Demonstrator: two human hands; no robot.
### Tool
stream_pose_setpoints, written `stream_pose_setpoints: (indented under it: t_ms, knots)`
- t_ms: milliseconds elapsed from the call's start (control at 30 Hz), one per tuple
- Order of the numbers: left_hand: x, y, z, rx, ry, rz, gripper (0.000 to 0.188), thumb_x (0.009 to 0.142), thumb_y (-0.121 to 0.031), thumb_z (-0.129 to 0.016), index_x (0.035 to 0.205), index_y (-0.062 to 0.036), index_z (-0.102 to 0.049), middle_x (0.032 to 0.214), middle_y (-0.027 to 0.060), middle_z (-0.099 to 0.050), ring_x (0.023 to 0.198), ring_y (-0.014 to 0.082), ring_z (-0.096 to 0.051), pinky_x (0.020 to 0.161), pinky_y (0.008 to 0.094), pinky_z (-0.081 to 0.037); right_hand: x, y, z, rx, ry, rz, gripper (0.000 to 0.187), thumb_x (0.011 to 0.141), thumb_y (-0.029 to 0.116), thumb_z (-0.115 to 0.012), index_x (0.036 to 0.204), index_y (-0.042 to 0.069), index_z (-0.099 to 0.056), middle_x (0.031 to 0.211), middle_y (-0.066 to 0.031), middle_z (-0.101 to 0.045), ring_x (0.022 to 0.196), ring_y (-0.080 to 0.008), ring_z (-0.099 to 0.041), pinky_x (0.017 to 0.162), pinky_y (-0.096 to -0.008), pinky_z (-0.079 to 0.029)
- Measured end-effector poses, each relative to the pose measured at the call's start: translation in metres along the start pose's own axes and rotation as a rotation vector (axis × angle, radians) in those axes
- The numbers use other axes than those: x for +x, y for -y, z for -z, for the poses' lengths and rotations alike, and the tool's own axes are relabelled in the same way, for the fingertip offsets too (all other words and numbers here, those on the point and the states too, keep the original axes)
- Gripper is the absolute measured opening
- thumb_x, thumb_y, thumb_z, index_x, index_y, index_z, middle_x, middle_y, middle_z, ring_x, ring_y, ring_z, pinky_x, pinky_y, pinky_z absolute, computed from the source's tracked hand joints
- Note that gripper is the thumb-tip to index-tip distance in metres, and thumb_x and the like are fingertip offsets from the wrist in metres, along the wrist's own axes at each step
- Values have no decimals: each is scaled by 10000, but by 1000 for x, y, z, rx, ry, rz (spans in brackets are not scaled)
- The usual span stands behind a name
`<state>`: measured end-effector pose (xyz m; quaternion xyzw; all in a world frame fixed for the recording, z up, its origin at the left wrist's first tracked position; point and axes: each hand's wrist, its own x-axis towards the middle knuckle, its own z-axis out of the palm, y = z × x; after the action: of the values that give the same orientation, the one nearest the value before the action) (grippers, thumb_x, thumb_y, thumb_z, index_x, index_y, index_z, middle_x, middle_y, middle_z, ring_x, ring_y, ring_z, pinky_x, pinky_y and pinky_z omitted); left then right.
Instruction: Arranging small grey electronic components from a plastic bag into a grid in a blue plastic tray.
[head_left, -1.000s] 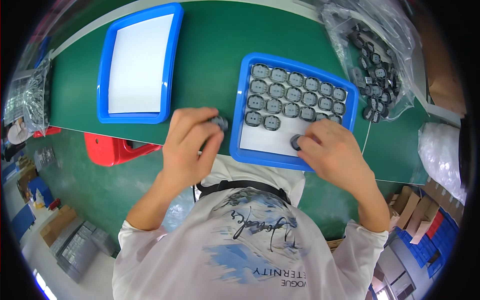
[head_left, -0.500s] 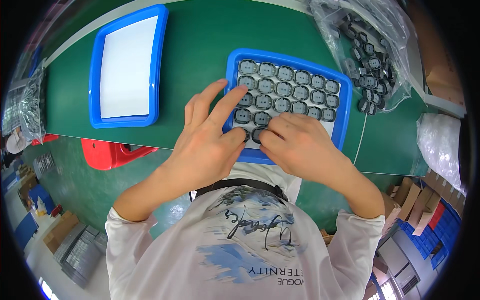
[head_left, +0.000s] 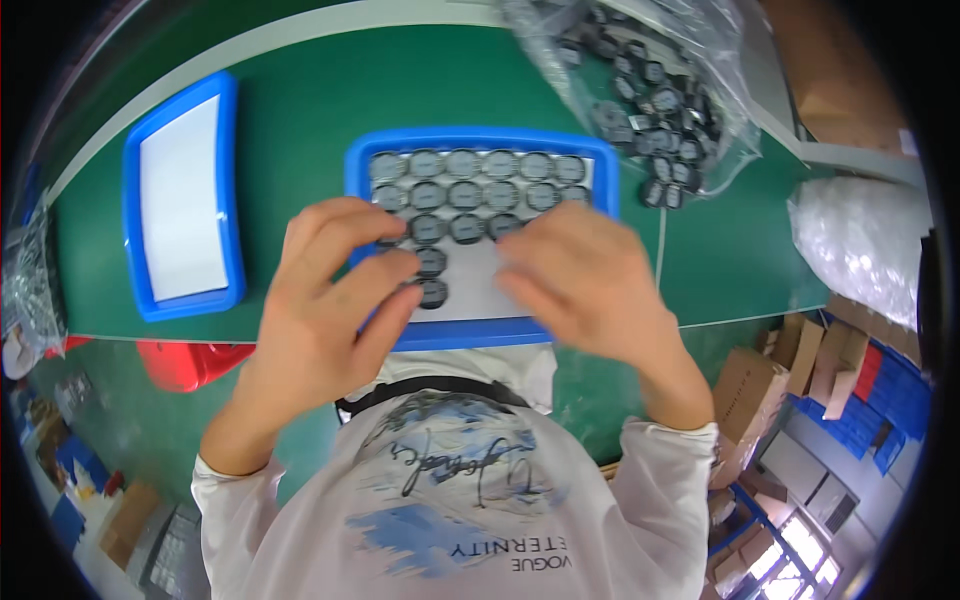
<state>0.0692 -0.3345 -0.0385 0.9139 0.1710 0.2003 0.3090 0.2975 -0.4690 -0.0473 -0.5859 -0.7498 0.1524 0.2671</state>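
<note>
A blue tray (head_left: pixel 604 170) with a white lining holds rows of small dark grey oval plastic parts (head_left: pixel 464 196). My left hand (head_left: pixel 325 290) lies over the tray's left side with its fingers apart, the fingertips beside the parts of the left columns. Its thumb tip is next to the nearest part (head_left: pixel 431 293). Blurred by motion, my right hand (head_left: pixel 585 285) hovers over the right half of the tray, its fingertips near the third row. Whether anything is between its fingers cannot be seen.
Another blue tray (head_left: pixel 232 190) with a white lining lies on the green table (head_left: pixel 300 110) at left. A clear plastic bag (head_left: pixel 740 150) spills more grey parts at the far right. Bubble wrap (head_left: pixel 855 240) rests at the right edge. A red stool (head_left: pixel 185 365) stands below the table.
The view has shifted, so the trays appear further left. My right hand has moved away from the near-left parts toward the tray's right side. My left fingers have come off the near corner part.
</note>
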Motion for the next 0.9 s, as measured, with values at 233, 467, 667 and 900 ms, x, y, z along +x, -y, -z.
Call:
stream_pose_setpoints:
  t_ms: [233,467,667,900]
  knots:
    - [156,-22,-93,159,-138,-281,174,791,-124,-738,938,-34,-714,927,127,-692,896,319,-641,815,411,-516,-61,-53,29,-240,-455,-699,184,840,27,-758,1017,9,-709,943,-79,-636,660,-171,-542,617,-302,-476]
    - [233,-31,-129,357,328,-264,182,797,-129,-665,912,-11,-742,932,185,-724,759,376,-683,714,431,-570,-71,-78,22,-290,-493,-605,258,833,21,-768,1080,10,-694,1022,-86,-620,684,-173,-572,644,-312,-496]
    - [204,-30,-44,-295,78,169,203,811,-72,-632,985,25,-672,844,248,-695,848,382,-711,788,464,-561,-86,-67,22,-338,-391,-542,258,843,1,-757,1088,0,-676,1105,-83,-618,761,-198,-616,689,-319,-534]
    - [50,38,-13,-562,-426,581,232,1008,-96,-532,1144,1,-691,856,73,-685,638,140,-685,582,261,-540,-93,-51,13,-329,-364,-422,223,830,-21,-751,1041,4,-684,1212,-127,-642,1052,-298,-652,882,-365,-533]
